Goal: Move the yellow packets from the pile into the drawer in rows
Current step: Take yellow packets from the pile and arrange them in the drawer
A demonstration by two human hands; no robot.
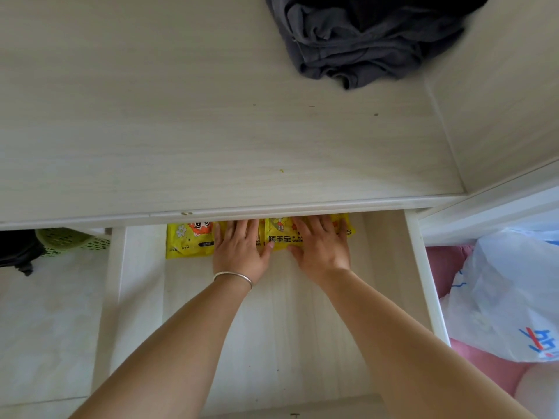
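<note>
Your hands lay flat, fingers spread — left hand [240, 247] and right hand [321, 247] pressing the yellow packets [189, 240], which sat in a row at the back of the open drawer [419, 267]. Above the drawer stretched the pale wood surface [181, 116], dark cloth [363, 43] at its far edge — a white plastic bag [508, 297] lay right of the drawer.

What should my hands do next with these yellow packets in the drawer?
Probably lift both hands away. The left hand and right hand lie flat on the yellow packets, which already sit in a row at the back of the drawer.
</note>
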